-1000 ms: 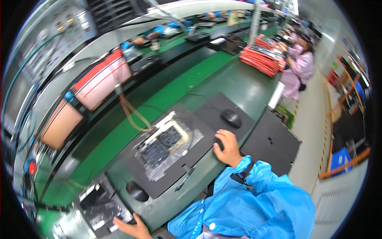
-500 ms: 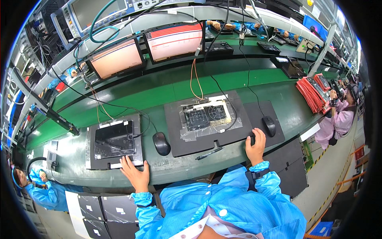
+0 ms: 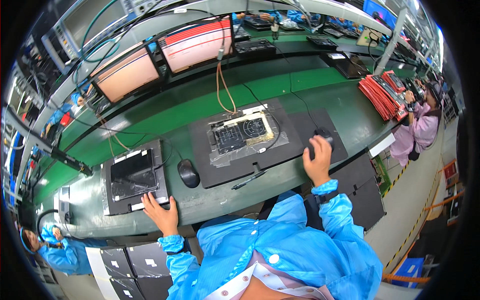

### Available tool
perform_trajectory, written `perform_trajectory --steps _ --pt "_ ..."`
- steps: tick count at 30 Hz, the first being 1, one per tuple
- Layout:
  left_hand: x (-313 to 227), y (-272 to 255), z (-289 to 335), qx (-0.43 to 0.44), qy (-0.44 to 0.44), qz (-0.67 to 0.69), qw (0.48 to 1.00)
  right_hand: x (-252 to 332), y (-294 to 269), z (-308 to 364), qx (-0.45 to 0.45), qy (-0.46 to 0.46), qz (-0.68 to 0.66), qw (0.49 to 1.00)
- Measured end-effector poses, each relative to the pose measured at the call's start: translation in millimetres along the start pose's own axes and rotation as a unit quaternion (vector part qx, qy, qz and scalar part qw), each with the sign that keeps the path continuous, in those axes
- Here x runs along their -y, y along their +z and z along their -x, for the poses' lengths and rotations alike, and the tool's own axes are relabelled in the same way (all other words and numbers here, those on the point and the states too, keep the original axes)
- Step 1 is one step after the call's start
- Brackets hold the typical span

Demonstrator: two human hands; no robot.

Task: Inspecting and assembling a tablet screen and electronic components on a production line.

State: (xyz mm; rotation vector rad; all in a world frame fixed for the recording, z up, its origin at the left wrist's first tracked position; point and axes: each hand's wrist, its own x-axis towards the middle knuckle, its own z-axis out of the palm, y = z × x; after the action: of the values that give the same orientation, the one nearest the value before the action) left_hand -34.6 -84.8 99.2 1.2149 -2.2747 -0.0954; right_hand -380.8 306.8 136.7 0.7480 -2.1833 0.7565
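My left hand [image 3: 161, 214] is open, its fingers spread at the front edge of a black foam mat [image 3: 111, 204]. On that mat lies a flat black screen-like panel [image 3: 132, 172] under clear film. My right hand [image 3: 318, 162] is also open, fingers apart, overlapping the near side of a black mouse [image 3: 326, 135]; whether they touch it I cannot tell. Between my hands, a larger black mat [image 3: 210, 172] carries a taped-down fixture [image 3: 242, 134] with two dark square panels and a cable. A pen [image 3: 249, 180] rests along that mat's front edge.
A second mouse [image 3: 188, 173] sits between the mats. Two monitors [image 3: 197, 45] stand behind, with cables hanging over the green bench [image 3: 275, 82]. Red folders [image 3: 376, 97] are stacked at right, near a person in pink [image 3: 417, 132]. Another person in blue [image 3: 65, 255] sits at left.
My right hand has moved forward from the mat edge to the mouse, its fingers lifting and spreading. My left hand stays by the left mat's edge. The whole view has shifted slightly.
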Motion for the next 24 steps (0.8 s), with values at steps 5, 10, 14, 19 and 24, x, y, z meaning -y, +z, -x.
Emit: perform_trajectory --steps 5,10,14,19,24 --pt "1.7 0.3 4.6 -0.002 -0.012 0.034 0.999 -68.6 -16.3 -23.3 0.017 -0.010 0.138 0.990" --pt "-0.1 -3.4 7.6 0.010 -0.009 0.031 0.999 -87.2 -14.6 -6.3 0.048 -0.001 0.127 0.991" --pt "-2.2 -6.0 6.4 0.008 -0.013 0.024 1.000 -80.6 -13.1 -11.8 0.052 0.005 0.111 0.992" --pt "-5.3 -5.8 4.9 0.010 -0.014 0.019 1.000 -85.0 -11.3 -11.8 0.067 0.007 0.104 0.992" --pt "-6.1 -6.4 4.5 0.013 -0.006 0.013 1.000 -85.9 -10.8 -9.4 0.079 0.013 0.100 0.992"
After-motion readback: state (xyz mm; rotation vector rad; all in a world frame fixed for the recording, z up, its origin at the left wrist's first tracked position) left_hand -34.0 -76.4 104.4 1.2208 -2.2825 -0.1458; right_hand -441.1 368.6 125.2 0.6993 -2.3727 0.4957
